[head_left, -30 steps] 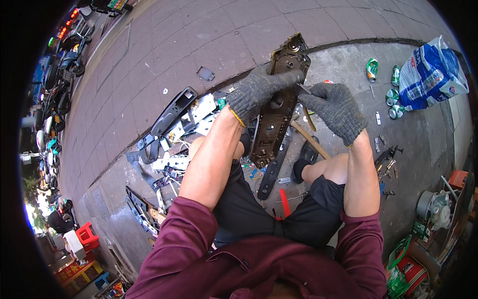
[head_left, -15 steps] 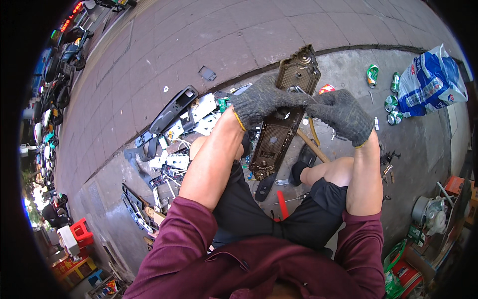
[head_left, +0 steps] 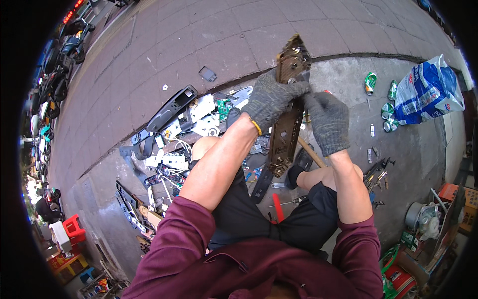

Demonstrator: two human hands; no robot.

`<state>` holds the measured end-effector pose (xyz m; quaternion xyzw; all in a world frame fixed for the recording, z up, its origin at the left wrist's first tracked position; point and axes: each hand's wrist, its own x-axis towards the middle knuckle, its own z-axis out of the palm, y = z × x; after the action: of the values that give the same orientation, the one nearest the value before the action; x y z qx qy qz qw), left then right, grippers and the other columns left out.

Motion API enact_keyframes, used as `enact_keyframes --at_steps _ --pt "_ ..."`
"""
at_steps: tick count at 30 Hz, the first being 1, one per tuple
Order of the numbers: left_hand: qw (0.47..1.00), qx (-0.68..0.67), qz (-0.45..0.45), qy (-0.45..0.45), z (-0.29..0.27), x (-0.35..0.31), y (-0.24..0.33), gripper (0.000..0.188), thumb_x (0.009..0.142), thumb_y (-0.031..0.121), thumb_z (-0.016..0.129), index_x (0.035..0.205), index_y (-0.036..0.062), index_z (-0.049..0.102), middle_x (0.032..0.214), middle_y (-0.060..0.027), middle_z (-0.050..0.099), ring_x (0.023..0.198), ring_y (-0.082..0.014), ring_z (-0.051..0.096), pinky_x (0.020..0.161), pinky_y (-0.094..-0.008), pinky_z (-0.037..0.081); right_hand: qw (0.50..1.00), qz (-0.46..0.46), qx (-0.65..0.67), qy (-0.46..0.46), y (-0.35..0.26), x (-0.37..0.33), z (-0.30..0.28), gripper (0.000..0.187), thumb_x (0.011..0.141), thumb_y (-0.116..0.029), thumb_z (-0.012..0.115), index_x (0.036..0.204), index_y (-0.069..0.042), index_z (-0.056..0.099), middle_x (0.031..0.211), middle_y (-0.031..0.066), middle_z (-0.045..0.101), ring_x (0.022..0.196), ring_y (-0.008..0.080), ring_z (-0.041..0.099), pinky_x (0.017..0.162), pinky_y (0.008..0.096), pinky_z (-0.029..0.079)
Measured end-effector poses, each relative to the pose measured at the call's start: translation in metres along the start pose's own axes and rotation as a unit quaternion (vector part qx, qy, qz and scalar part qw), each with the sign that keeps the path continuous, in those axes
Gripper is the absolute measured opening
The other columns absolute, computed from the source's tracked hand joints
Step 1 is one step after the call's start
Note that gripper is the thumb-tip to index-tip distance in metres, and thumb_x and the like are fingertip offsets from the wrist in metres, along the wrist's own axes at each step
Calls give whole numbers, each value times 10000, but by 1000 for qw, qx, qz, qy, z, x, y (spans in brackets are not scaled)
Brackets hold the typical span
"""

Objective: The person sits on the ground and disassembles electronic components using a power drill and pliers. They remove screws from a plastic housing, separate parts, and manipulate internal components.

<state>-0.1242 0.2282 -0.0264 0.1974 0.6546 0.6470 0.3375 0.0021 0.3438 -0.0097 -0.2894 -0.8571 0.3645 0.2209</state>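
Observation:
A long, ornate bronze-coloured door lock plate (head_left: 286, 142) is held up on a slant over my lap, its patterned ends at top and bottom. Closed around its middle is my left hand (head_left: 271, 98), in a dark grey knitted glove. My right hand (head_left: 326, 122), gloved alike, has its fingers curled in at the plate's right edge, close to the left fingertips. What the right fingers pinch is hidden. Below the plate a wooden handle (head_left: 311, 152) lies near my foot, and a red strip-like handle (head_left: 278, 208) lies between my legs.
To the left lies a heap of dismantled parts with a black curved casing (head_left: 172, 108), a green circuit board (head_left: 223, 107) and wires. Crushed green cans (head_left: 370, 82) and a blue-white bag (head_left: 429, 92) are at right. Small metal parts (head_left: 382, 174) lie beside my right knee.
The plate has turned more edge-on and upright, and its lower end has swung right. My left hand has moved slightly right along with it; my right hand has come left and lower.

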Motion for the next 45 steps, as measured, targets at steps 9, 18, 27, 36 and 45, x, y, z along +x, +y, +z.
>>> enact_keyframes --at_steps 9,18,27,36,45 --pt "975 -205 -46 -67 10 -2 -7 461 902 464 774 1144 81 690 900 -21 699 719 -117 660 603 -283 549 998 -15 60 22 4 27 -19 307 959 -280 733 873 14 749 650 46 610 605 97 510 554 311 409" --pt "949 -298 -93 -49 -12 11 -8 546 983 615 582 1150 105 681 897 -48 699 718 -154 694 598 -318 601 980 103 143 -89 -3 16 -29 375 929 -375 766 883 -3 747 661 1 592 600 82 526 534 282 402" --pt "910 -406 -58 -51 -22 9 -2 411 1014 428 560 1190 72 665 996 -96 722 848 -229 737 680 -370 641 967 109 164 -161 9 16 -17 480 933 -245 728 1342 -13 631 901 52 695 655 99 597 581 252 501" --pt "923 -385 -9 -1 -35 22 -11 498 980 475 585 1210 39 652 1089 -130 715 905 -248 725 752 -407 629 939 96 137 -300 -5 1 20 510 991 -454 639 1215 -1 709 933 161 743 836 189 710 783 351 543" --pt "841 -535 -36 -75 -35 30 -3 518 1031 458 532 1291 13 583 1199 -174 680 1021 -300 706 876 -436 615 920 145 238 -274 -21 -3 1 347 993 -288 674 1123 32 712 902 67 740 762 110 691 657 261 554"
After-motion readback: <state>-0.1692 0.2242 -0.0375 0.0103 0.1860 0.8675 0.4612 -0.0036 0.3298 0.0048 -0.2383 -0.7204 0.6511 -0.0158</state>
